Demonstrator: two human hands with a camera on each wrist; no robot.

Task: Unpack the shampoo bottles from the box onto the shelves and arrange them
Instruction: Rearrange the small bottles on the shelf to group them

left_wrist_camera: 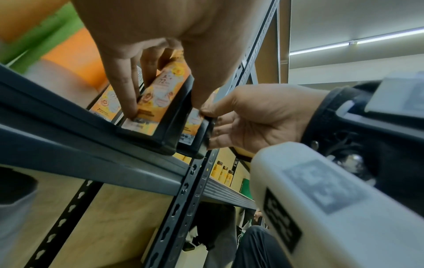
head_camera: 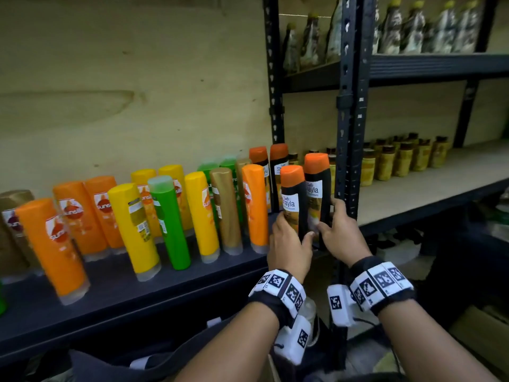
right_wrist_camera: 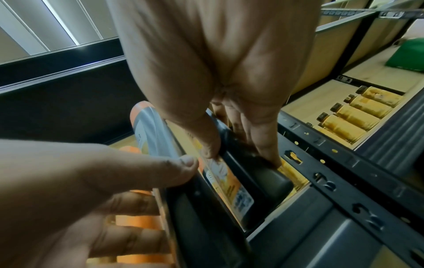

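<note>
On the shelf (head_camera: 165,293) many bottles (head_camera: 132,224) already stand; both hands' fingers grasp two black bottles, left (head_camera: 292,205), right (head_camera: 318,188), not yet released.

orange-bodied bottles (head_camera: 72,216): white "sunsilk" on a red emblem, left of the black upright post (head_camera: 351,106)
yellow bottle (head_camera: 202,213): partial "sun", left of that post
black bottle with orange cap (head_camera: 292,199): white label "safi shayla", just left of the post
second black orange-capped bottle (head_camera: 316,188): "safi ...ayla", beside the post
black bottle's lower orange label (left_wrist_camera: 164,90): "72"; smaller print unreadable
</note>
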